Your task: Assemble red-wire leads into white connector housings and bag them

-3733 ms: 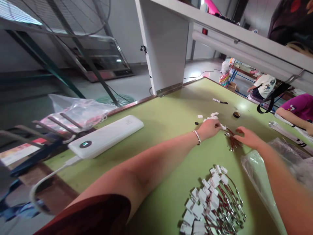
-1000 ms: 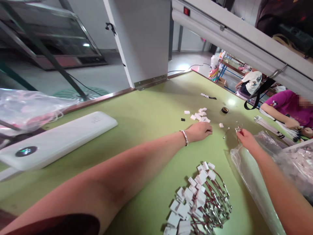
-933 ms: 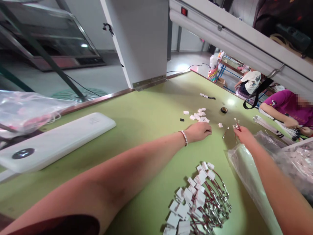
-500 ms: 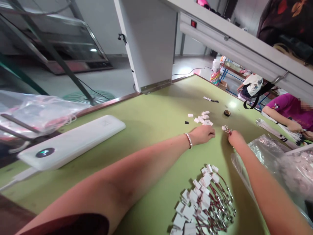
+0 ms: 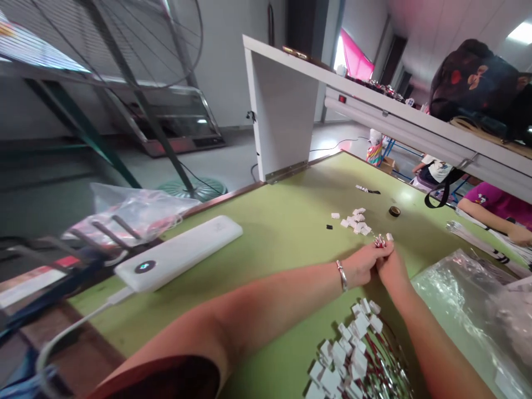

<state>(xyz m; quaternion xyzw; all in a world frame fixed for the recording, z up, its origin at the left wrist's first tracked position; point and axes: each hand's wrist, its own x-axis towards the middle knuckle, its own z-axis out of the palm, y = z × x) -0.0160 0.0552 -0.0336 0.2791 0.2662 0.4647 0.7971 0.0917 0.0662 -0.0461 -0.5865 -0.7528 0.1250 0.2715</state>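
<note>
My left hand and my right hand meet above the middle of the green table. Both have closed fingers around a small bundle of red cords with silver metal ends, which pokes up over the fingertips. A white tag shows at the right fingers. The fingers partly hide the bundle. Just beyond the hands lie several loose white tags and a small black piece. Nearer to me is a heap of white-tagged red cords with silver ends.
A white power bank with a cable lies on the left. Black tape and a tagged strip sit farther back. Clear plastic bags cover the right side. A shelf rises behind; a co-worker's arm is at right.
My left hand has moved right to join my right hand at the cord bundle, which only the right held before. The camera view has shifted, so the table appears lower and farther right.
</note>
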